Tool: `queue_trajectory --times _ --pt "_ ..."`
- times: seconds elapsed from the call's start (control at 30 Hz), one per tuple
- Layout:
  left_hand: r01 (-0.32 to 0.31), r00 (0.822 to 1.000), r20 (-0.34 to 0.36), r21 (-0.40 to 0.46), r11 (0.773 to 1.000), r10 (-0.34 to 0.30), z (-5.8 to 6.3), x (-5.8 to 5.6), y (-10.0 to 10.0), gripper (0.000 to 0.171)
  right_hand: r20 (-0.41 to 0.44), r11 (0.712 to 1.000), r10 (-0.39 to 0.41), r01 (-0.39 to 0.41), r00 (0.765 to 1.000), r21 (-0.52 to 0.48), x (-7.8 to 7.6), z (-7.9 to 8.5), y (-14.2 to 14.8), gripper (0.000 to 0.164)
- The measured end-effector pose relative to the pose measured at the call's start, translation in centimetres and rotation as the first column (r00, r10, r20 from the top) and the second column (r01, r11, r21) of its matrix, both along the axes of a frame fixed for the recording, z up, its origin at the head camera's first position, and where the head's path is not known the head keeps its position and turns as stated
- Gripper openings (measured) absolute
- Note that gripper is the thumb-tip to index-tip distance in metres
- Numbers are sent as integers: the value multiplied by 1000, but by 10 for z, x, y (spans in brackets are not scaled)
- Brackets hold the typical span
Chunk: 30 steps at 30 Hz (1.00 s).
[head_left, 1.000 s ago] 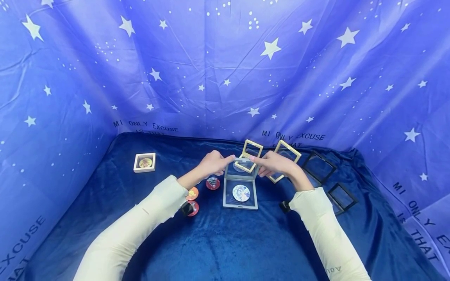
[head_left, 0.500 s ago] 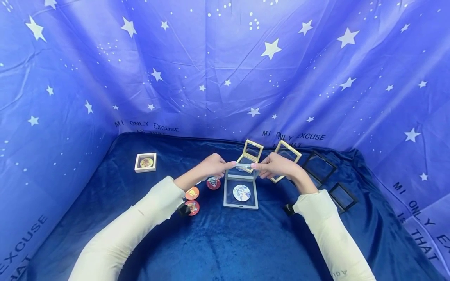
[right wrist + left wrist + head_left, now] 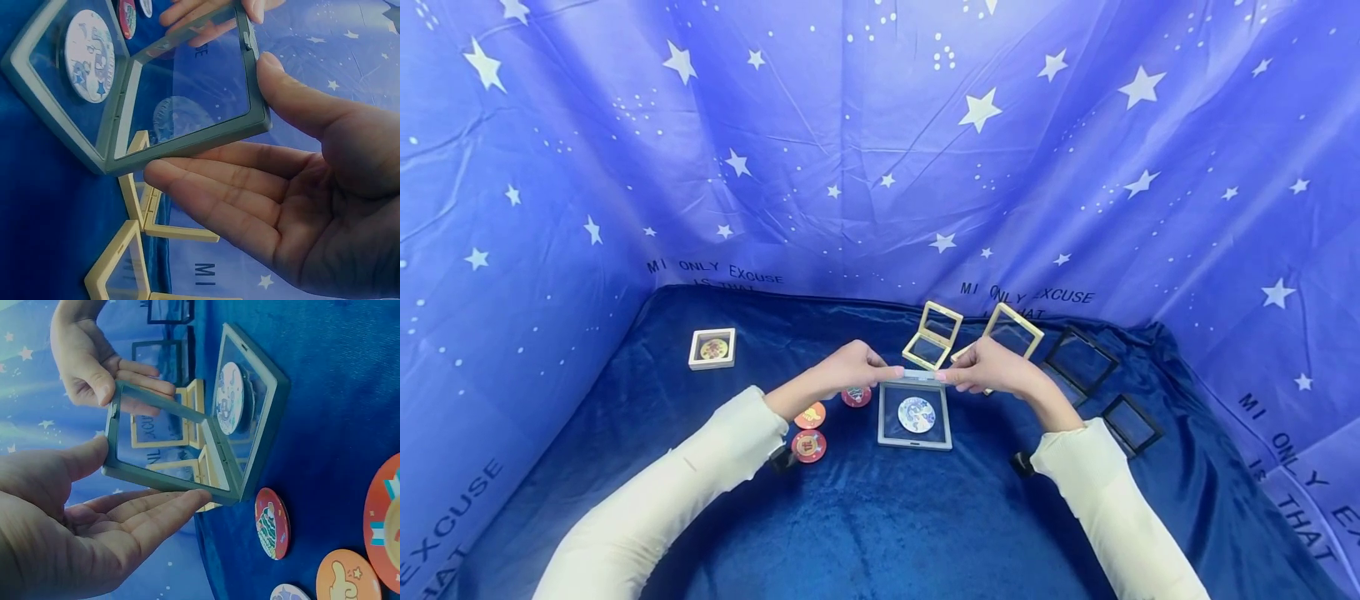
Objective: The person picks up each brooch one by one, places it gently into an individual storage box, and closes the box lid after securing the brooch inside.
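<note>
Both hands hold the lid of a grey hinged display frame [image 3: 914,443] with clear film panels. My left hand [image 3: 850,368] has its thumb on the lid's top edge and its fingers along one side and behind. At the opposite corner, my right hand [image 3: 996,367] grips the same edge, its thumb near the small latch. A round white-and-blue badge [image 3: 917,414] lies on the film of the lower half, which rests on the cloth. In the right wrist view the lid [image 3: 187,145] stands tilted up from the lower half, apart from the badge [image 3: 89,56].
Left of the frame lie a red badge [image 3: 808,447], an orange badge [image 3: 810,415] and a dark red badge [image 3: 856,395]. Farther left sits a cream frame [image 3: 711,364] holding a yellow badge. Open yellow frames [image 3: 1022,320] and black frames [image 3: 1093,343] stand behind and right.
Both hands have lowered toward the person, tilting the lid down over the lower half. The yellow frames behind show more fully now.
</note>
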<state>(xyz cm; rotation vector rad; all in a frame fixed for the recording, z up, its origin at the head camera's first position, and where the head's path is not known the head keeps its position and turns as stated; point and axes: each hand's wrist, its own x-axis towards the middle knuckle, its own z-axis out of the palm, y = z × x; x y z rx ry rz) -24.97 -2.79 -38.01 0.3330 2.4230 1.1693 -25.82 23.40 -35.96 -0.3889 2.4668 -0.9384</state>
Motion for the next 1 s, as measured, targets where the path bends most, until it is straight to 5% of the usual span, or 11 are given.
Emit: queue_trajectory --times 0.27,0.53,0.87,1.0 --pt "66 994 -86 -88 994 -74 -2 5 -1 44 -87 998 43 -40 995 41 10 -2 -3 34" --pt "95 987 -125 -87 992 -105 -3 12 -1 45 -98 993 -38 49 994 111 20 -6 -8 42" --pt "161 946 -260 -137 977 -192 -14 16 -1 27 -187 980 -40 76 982 186 26 -16 -15 46" --pt "165 935 -289 -153 974 -203 -16 17 0 35 -197 981 -55 89 979 170 29 -19 -17 38"
